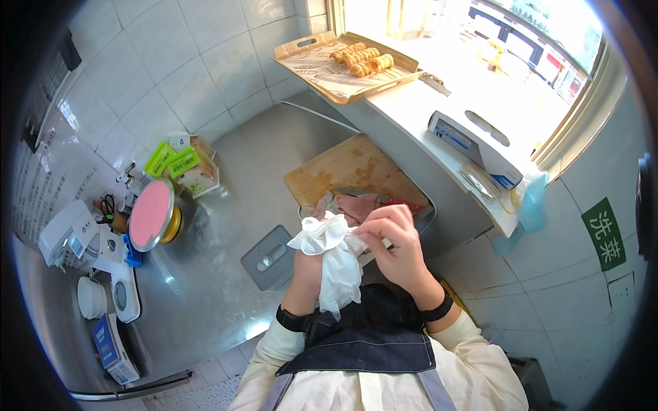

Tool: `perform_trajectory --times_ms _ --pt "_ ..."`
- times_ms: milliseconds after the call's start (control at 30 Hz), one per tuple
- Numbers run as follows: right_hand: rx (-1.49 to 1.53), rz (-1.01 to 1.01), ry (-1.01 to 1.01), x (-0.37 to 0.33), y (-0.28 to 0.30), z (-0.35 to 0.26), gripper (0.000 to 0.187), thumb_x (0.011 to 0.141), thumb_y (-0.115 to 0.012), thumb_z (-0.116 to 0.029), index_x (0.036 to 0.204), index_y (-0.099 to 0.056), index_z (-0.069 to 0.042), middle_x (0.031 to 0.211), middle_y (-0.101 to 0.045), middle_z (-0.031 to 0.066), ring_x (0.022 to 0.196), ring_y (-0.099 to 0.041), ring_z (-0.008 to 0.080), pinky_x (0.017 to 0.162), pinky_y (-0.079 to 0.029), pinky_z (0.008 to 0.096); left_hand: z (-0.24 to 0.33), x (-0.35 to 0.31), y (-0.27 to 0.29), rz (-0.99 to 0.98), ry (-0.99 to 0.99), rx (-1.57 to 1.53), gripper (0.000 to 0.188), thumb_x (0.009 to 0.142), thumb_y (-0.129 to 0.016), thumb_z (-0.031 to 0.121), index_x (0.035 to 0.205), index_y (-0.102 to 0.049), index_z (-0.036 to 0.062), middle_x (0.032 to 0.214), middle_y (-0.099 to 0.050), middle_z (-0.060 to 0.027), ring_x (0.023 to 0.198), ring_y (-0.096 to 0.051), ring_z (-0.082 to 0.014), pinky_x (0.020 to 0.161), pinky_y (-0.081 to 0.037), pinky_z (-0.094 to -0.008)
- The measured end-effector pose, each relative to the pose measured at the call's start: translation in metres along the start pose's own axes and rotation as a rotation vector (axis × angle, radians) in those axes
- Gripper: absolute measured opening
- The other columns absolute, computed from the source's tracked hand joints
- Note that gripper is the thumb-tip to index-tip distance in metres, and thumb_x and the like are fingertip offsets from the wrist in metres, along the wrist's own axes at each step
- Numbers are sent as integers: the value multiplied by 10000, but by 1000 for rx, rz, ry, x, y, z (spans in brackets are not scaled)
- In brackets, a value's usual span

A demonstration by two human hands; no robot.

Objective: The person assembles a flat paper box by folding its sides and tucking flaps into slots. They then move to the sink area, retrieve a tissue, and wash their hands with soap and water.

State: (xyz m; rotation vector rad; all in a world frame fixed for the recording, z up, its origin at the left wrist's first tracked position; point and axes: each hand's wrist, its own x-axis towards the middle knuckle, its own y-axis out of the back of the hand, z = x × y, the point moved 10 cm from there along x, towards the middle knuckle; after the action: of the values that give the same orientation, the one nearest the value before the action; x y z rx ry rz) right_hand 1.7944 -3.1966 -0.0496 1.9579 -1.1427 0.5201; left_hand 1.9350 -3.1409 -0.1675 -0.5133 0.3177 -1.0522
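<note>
Both my hands are close together in front of my apron, at a crumpled, thin white disposable glove [339, 274]. The glove bunches over the fingers of my left hand [308, 270], hiding them, and its loose part hangs down beside that wrist. My right hand [396, 248] pinches the glove's right edge between thumb and fingers. Just beyond them, a folded pinkish cloth [358, 207] lies at the near edge of a wooden cutting board [343, 168]. Something red [404, 204] shows beside the cloth, partly covered.
A flat grey device [269, 257] lies left of my hands on the steel counter [212, 246]. Further left are a pink-topped turntable [152, 214], green-labelled bags [188, 168] and a white scale [125, 294]. A tray of pastries [329, 85] and a box [473, 147] stand on the raised ledge.
</note>
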Motion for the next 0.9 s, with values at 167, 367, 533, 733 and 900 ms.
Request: perform_trajectory --times_ms 167,367,533,733,900 --pt "439 130 -499 -18 6 47 68 918 -588 -60 909 -619 0 745 -574 26 593 -515 105 579 -441 219 12 1 -8 -47 -171 355 236 892 -581 80 1112 -581 -4 1046 -622 -51 931 -598 -151 820 -471 -289" --pt "899 104 -621 -26 -5 68 165 979 -508 -127 1014 -594 10 772 -570 22 597 -515 67 591 -450 190 13 -4 -19 -164 -230 517 213 878 -575 50 1083 -587 -7 1061 -612 -60 958 -572 -155 845 -451 -289" --pt "392 -216 -284 -11 -10 28 470 739 -766 -48 1156 -550 -36 1090 -508 17 945 -485 110 817 -428 261 3 1 -14 -199 -217 457 234 926 -535 77 1150 -571 17 1149 -571 -65 1028 -551 -158 879 -451 -303" --pt "684 -22 -339 -24 -5 50 208 766 -698 -17 940 -585 -6 880 -565 28 823 -540 121 742 -445 255 -11 0 -22 -283 -77 474 297 918 -571 117 1203 -535 42 1148 -562 -47 1068 -533 -165 913 -435 -304" --pt "480 -177 -305 -20 -14 36 146 758 -588 25 900 -589 -10 831 -576 74 795 -558 150 709 -442 279 1 -13 -49 -540 -144 514 679 707 -823 225 1257 -455 72 1205 -500 -57 1081 -514 -189 928 -418 -317"
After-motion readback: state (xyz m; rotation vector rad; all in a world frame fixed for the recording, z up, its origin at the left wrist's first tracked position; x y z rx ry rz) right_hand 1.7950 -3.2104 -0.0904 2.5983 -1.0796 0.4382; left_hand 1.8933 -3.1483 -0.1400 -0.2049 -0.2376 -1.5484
